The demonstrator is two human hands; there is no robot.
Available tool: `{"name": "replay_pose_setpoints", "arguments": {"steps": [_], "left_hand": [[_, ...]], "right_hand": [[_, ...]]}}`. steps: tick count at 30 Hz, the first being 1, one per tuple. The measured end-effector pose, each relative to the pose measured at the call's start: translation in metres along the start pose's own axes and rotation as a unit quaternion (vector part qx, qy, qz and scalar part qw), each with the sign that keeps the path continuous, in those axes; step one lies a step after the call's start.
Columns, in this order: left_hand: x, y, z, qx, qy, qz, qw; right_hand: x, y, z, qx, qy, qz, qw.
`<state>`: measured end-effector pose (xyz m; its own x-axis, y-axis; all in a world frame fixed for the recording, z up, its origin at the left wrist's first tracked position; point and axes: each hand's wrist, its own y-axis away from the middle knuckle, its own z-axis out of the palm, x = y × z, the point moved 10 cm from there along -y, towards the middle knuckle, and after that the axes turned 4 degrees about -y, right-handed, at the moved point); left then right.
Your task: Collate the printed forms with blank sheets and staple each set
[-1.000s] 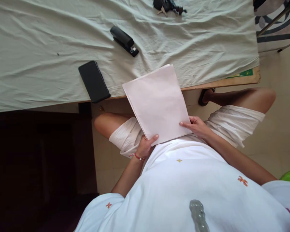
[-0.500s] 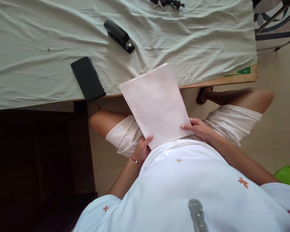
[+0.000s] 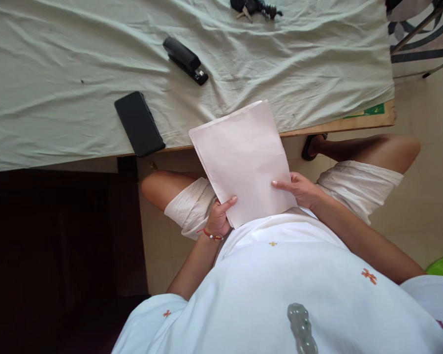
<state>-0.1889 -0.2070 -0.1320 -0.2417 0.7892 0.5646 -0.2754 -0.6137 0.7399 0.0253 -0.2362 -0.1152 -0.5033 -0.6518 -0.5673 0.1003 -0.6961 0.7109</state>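
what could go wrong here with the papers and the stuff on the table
The paper stack is held only at its near corners by the left hand and right hand; its far edge hangs over the table edge, so loose sheets might fan out or slide apart. The phone lies right at the table edge, near the stack's far corner; a nudge may tip it off. The stapler sits further in, safer.

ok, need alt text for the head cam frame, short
Seen from above, a seated person holds a stack of pale paper at its near corners with the left hand and right hand, its far end over the edge of a cloth-covered table. On the cloth lie a black phone, a black stapler and keys.
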Motion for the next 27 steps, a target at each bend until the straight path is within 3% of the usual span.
{"name": "replay_pose_setpoints", "arguments": {"steps": [8, 14, 22, 27], "left_hand": [[-0.007, 0.002, 0.004, -0.066, -0.006, -0.043, 0.997], [0.001, -0.004, 0.006, -0.066, 0.021, -0.029, 0.997], [0.02, -0.001, -0.005, -0.021, -0.111, 0.153, 0.982], [0.022, 0.005, -0.018, 0.035, -0.126, 0.196, 0.972]], "right_hand": [[0.004, 0.007, 0.007, 0.038, 0.002, -0.016, 0.999], [-0.004, 0.009, 0.008, 0.054, 0.001, -0.031, 0.998], [-0.007, 0.011, 0.01, 0.081, 0.015, -0.063, 0.995], [-0.014, 0.013, 0.011, 0.075, 0.027, -0.066, 0.995]]}}
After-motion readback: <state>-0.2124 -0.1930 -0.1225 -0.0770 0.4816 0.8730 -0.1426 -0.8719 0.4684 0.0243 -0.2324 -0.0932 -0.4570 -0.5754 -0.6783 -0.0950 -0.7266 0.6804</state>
